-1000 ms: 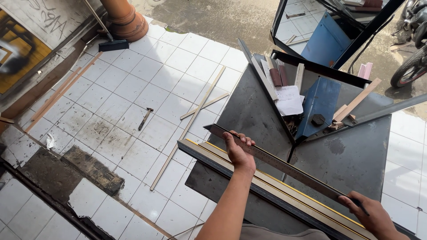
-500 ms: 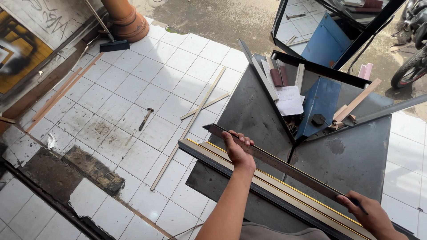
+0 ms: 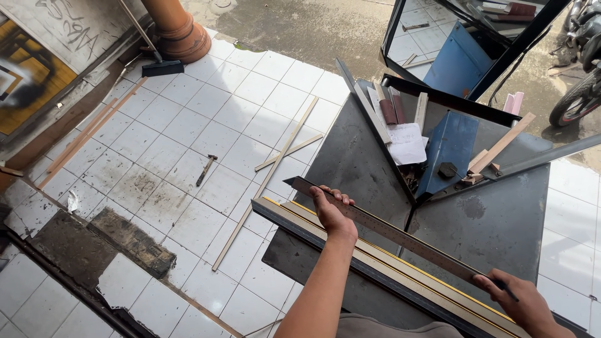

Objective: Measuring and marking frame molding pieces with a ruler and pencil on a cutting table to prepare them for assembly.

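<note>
Left hand point(image 3: 332, 213): fingers curled over the far edge of the long metal ruler point(image 3: 400, 235) near its left end, pressing it down
Right hand point(image 3: 529, 307): gripping the ruler's other end at the lower right, a thin dark pencil-like tool point(image 3: 504, 289) pinched in the fingers
Ruler: lies slantwise on the dark metal table point(image 3: 501, 225), just beside and almost parallel to the pale frame strip with a yellow line point(image 3: 388, 266) along the table's near edge
Behind the ruler: a V-shaped tray point(image 3: 407, 181) set in the table, holding a blue panel point(image 3: 451, 150), white paper point(image 3: 407, 143) and wood offcuts
Floor on the left: white tiles point(image 3: 188, 125) with long wooden strips point(image 3: 269, 178) and a small hammer point(image 3: 205, 170) lying well apart from the table
Far corner: a clay pipe point(image 3: 178, 31) with a dark brush point(image 3: 161, 67) near it
</note>
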